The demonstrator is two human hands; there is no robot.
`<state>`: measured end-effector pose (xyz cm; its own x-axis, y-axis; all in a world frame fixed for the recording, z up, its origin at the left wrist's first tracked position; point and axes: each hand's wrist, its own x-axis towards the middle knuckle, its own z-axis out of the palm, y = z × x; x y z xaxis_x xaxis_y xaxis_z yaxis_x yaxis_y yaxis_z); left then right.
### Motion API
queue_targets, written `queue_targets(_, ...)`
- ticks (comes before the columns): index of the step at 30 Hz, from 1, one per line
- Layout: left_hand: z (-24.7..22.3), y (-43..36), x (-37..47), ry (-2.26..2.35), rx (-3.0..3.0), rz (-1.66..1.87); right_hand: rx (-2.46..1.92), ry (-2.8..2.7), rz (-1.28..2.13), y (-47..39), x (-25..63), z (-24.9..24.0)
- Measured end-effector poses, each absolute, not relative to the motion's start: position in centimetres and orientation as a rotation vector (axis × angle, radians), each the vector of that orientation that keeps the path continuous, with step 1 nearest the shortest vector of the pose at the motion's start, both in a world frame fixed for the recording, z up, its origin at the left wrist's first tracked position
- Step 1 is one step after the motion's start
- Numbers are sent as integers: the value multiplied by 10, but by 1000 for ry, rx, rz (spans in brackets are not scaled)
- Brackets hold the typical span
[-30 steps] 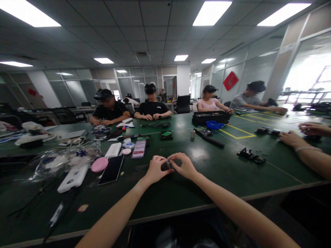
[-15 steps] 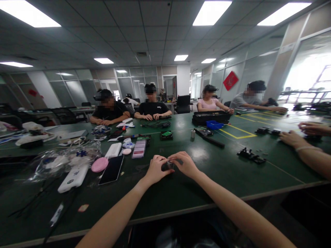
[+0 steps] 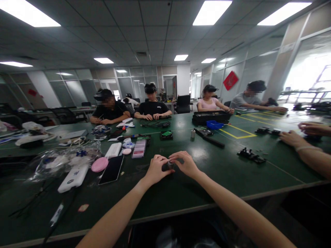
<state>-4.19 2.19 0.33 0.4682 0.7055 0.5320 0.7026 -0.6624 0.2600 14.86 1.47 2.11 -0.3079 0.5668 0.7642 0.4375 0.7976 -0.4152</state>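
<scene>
Both hands meet over the green table (image 3: 207,179) around a small grey cylinder (image 3: 170,164). My left hand (image 3: 157,169) has its fingers and thumb round the cylinder's left side. From the right, my right hand (image 3: 184,163) curves in, its fingertips pinched at the cylinder's top. The fingers partly hide the cylinder. A similar pale cylinder (image 3: 192,134) stands upright farther back. Left of my hands lie a black phone (image 3: 111,169) and a round pink case (image 3: 99,165).
Behind are a green circuit board (image 3: 166,134), a blue tray (image 3: 214,124) and a black bar (image 3: 214,140). Black parts (image 3: 251,155) lie at right, near another person's hand (image 3: 293,139). Plastic bags (image 3: 62,162) and a white power bank (image 3: 73,177) lie left. Several people sit across.
My two hands and the cylinder keep almost the same place. Across the table, the person at left has raised their head slightly.
</scene>
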Motion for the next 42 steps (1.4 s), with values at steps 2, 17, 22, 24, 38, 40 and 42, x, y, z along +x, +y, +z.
queue_targets(2,4,21,-42,1287,2693,973,-754,-1892,179,15,148,21)
queue_targets(17,6,20,-42,1287,2634,933,-1422,-1766,145,67,202,-10)
queue_targets(22,6,21,-42,1288,2635,940,-1482,-1755,167,68,200,-15)
queue_targets(24,5,21,-42,1284,2636,939,-1492,-1732,99,69,199,-14)
queue_targets(38,0,25,-44,1285,2542,960,-1090,-2158,-64,81,214,1)
queue_targets(40,0,25,-44,1288,2539,955,-1081,-2169,-9,82,218,2)
queue_targets(42,1,26,-44,1286,2540,943,-1103,-2185,76,83,225,2)
